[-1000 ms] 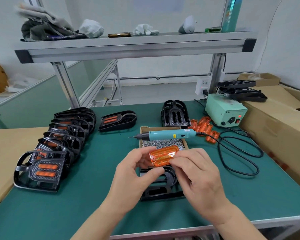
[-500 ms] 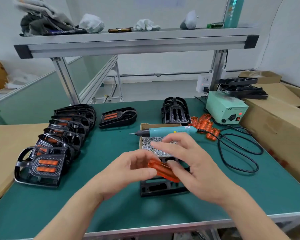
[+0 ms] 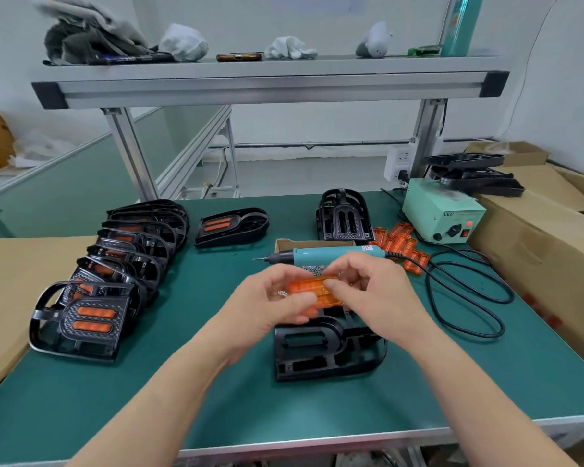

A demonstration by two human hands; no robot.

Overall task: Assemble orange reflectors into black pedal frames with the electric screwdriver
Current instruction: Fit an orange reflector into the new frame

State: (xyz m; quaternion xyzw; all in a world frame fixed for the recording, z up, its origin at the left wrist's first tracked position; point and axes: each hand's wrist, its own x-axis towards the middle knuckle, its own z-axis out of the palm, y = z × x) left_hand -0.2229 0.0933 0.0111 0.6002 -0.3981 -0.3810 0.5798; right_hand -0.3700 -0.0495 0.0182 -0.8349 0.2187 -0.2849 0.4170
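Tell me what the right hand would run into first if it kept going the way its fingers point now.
The right hand points leftward: first the orange reflector it pinches, then likely the left hand holding its other end; depth is unclear.

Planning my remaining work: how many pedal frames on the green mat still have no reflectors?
2: a flat frame at front centre, an upright frame behind the screw box. The left row overlaps, so an empty one could be hidden there.
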